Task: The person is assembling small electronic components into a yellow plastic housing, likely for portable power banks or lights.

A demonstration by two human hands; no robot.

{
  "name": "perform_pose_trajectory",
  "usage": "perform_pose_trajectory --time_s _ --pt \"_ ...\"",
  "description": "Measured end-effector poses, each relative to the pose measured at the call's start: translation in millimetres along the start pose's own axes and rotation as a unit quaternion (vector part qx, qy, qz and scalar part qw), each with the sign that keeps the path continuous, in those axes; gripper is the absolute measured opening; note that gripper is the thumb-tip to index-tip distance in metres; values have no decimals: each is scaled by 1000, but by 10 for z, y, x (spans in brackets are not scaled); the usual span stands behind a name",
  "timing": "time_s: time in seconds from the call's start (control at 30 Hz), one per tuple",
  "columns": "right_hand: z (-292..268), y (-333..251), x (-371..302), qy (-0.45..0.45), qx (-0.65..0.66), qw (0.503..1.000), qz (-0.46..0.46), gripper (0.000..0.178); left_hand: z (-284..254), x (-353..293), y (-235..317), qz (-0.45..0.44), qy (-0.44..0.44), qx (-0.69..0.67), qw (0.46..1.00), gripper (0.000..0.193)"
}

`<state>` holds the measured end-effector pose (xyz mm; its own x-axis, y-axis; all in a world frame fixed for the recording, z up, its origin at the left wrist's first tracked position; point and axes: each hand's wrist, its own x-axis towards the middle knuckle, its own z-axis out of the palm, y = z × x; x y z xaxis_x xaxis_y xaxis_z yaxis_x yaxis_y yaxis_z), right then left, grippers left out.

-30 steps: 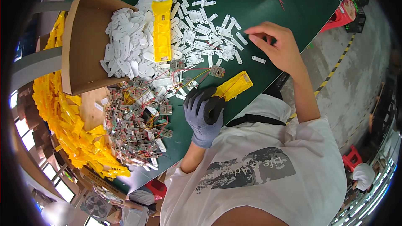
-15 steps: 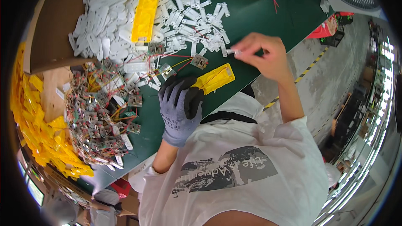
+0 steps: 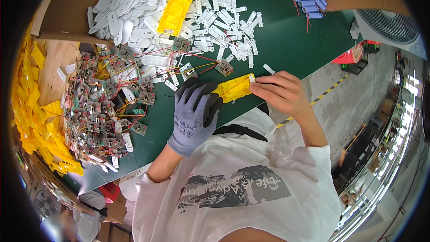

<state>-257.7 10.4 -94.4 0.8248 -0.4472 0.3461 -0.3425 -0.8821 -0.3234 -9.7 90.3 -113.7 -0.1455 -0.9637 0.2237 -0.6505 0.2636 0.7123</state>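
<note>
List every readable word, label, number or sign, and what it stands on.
White fabric T-shirt: large printed lettering, upside down in view; wording not copied.
Grey-and-black knitted glove on the left hand: dark printed characters; wording not copied.
Pale strip by the near edge of the green table: marks too small to read.
Brown cardboard box, lower left: print too small to read.

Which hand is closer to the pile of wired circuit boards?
Left. The gloved left hand is right of the pile, apart from it, at one end of a yellow casing; the bare right hand is farther right, at the other.
</note>
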Motion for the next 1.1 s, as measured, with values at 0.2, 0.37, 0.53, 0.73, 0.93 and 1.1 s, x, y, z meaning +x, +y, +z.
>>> perform_pose_trajectory --time_s 0.2,0.37,0.53,0.73,0.93,1.1 --pt "-68 -46 91 -53 -97 994 -16 29 -118 103 -54 12 -13 -18 1000 29" --pt "-87 -232 5 -135 -142 981 -17 42 -59 50 -133 36 -15 -29 999 27" --pt "-273 65 247 -64 -24 995 67 27 -7 33 -178 56 14 4 998 28" --pt "-715 1227 89 -77 -341 892 287 20 15 36 -210 79 -6 11 997 33" --pt "-772 1438 -34 -91 -268 940 192 24 46 -35 -293 76 -13 4 997 37" --pt "-602 630 250 -41 -53 980 185 29 9 70 -197 88 16 -1 996 27"
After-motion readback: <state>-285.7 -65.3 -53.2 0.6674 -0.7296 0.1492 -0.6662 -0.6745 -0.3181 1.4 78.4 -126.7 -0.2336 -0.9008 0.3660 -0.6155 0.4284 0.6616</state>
